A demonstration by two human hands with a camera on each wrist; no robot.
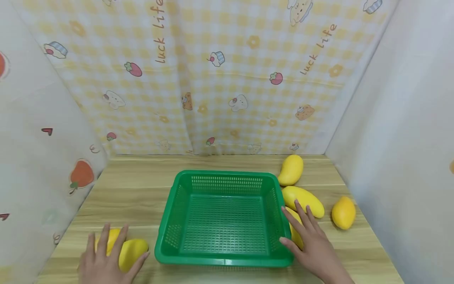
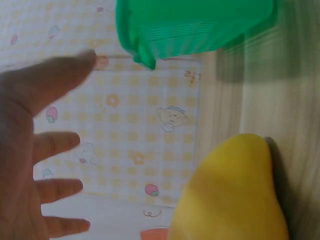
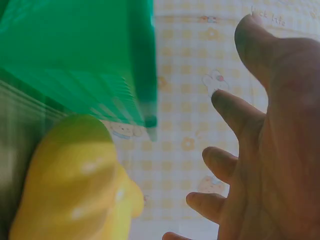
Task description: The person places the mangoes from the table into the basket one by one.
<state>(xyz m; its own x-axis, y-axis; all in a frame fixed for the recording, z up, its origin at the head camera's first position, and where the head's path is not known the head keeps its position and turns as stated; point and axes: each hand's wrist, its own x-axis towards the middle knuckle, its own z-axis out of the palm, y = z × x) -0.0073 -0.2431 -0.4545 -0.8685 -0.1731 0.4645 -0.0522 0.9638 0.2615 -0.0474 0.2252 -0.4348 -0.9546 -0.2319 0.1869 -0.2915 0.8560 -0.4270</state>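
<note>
A green plastic basket (image 1: pixel 223 262) with slotted walls holds nothing. My left hand (image 1: pixel 103 264) is spread over two yellow mangoes, a front one (image 1: pixel 134 252) and one partly hidden behind the fingers (image 1: pixel 103 240). In the left wrist view a mango (image 2: pixel 230 195) lies apart from the palm. My right hand (image 1: pixel 315 246) hovers with spread fingers at the basket's right side, above a mango (image 1: pixel 297 236) it partly covers. The right wrist view shows a gap between that hand (image 3: pixel 280 145) and the yellow mangoes (image 3: pixel 70 180). Neither hand grips anything.
Beyond the right hand lie a long yellow mango (image 1: pixel 305 200), another at the back (image 1: pixel 292 169), and an orange-yellow one (image 1: pixel 343 213) farther right. A wood-grain table (image 1: pixel 138 189) bears everything. Patterned cloth (image 1: pixel 220 86) closes off the back, with pale cloth at both sides.
</note>
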